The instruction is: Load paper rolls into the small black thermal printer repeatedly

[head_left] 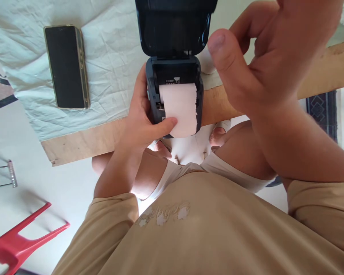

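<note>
A small dark portable printer (201,103) is held over the table's front edge, its black lid (173,28) swung up. White paper (182,107) with a ragged right edge lies in its bay and hangs over the front. My left hand (145,118) grips the printer's left side, thumb pressed on the paper. To the right of the lid, my right hand (260,57) is raised with its thumb apart from the bent fingers and nothing visible in it; some fingers are hidden. Behind its thumb sits a whitish rounded object (206,63), partly covered.
A phone (67,67) with a dark screen lies on the pale cloth (111,46) at left. The wooden table edge (83,143) runs across in front of my legs. On the floor at lower left is a red plastic stool (20,244). A patterned dark mat (322,114) shows at right.
</note>
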Demonstrator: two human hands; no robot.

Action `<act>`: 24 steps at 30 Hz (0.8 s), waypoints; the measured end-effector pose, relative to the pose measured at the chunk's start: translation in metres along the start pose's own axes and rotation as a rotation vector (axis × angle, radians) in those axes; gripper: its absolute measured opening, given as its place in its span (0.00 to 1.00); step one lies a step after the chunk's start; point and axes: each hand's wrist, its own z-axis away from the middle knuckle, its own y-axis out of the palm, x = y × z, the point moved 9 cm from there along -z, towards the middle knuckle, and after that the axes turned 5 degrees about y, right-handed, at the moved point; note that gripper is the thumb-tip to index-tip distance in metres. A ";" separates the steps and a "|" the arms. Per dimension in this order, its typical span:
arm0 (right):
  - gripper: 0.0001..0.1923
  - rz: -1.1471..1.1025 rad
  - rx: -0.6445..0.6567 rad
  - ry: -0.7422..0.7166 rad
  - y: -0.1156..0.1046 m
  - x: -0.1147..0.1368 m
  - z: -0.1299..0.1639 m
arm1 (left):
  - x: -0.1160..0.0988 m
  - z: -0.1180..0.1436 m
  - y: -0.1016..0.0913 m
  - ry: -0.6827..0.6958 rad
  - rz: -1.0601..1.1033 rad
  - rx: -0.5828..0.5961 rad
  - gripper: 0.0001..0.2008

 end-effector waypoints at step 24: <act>0.13 0.248 0.380 -0.294 0.036 0.031 0.009 | 0.008 -0.006 0.005 0.123 0.083 0.102 0.61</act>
